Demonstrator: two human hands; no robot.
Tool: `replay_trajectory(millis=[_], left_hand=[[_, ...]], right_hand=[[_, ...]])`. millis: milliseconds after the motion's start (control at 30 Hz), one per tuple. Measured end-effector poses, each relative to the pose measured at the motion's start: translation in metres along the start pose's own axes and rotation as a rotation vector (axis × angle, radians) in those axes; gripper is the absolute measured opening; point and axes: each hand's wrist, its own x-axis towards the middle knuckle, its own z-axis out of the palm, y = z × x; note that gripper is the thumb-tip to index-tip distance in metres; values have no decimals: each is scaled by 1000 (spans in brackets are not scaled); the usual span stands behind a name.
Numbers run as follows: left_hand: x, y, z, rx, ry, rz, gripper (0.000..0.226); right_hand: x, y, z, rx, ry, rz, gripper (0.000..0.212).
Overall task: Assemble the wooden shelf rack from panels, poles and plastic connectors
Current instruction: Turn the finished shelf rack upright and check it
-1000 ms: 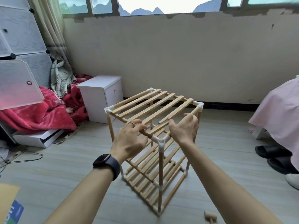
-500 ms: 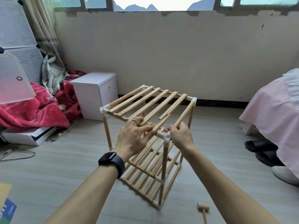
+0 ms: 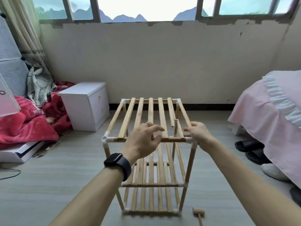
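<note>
Mid-floor, rack (image 3: 139, 111); cabinet (image 3: 84, 90) behind-left, bed (image 3: 260, 115) right, mallet (image 3: 198, 211) beside its near right foot.

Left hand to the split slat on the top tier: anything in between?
Nothing visible: the left hand hovers open over the front rail, and the split slat lies just right of its fingertips. The right hand grips the side rail beyond it.

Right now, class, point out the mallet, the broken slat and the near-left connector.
mallet (image 3: 198, 211), head view, its wooden head.
broken slat (image 3: 171, 112), head view, middle of its far piece.
near-left connector (image 3: 105, 139), head view, its white corner.
</note>
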Motion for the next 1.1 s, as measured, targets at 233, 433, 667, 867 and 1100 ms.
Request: replay_trajectory(millis=[233, 433, 667, 867, 1100], left_hand=[[10, -64, -40, 394, 112, -562, 49], [4, -103, -19, -85, 222, -883, 41], [-31, -110, -5, -769, 615, -692, 62], [-112, -130, 63, -432, 360, -578, 56], [-129, -157, 97, -281, 96, -775, 32]], right_hand=[[6, 16, 5, -58, 5, -75, 40], [14, 19, 9, 22, 11, -48, 63], [-28, 73, 30, 315, 297, -192, 74], [-59, 184, 69, -19, 200, -44, 46], [-41, 201, 61, -394, 89, 42, 33]])
